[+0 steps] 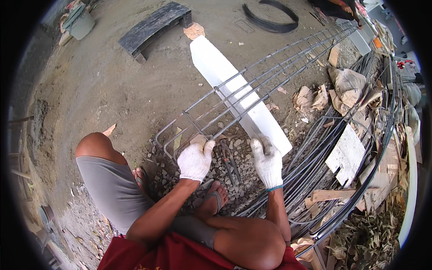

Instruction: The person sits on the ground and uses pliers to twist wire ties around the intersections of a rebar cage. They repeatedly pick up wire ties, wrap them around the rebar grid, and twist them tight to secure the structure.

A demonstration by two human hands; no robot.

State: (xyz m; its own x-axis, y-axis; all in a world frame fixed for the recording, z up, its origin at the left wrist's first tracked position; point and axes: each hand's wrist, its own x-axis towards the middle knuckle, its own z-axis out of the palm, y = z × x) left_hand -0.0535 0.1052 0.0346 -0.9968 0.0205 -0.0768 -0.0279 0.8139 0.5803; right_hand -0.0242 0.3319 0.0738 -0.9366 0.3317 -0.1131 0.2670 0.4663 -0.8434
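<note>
The left hand (195, 161) hides part of the rebar cage (258, 85); at its far end, a co-worker (334, 8) is cropped.

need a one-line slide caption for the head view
Gloved left hand at a steel bar cage, right hand by the long white block

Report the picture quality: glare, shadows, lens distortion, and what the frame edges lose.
Head view: the white slab glares, its upper face nearly textureless; head view: the black bench looks bowed, likely by the fisheye; head view: soft light, no hard-edged shadows standing out; head view: corners black outside the round image.
</note>
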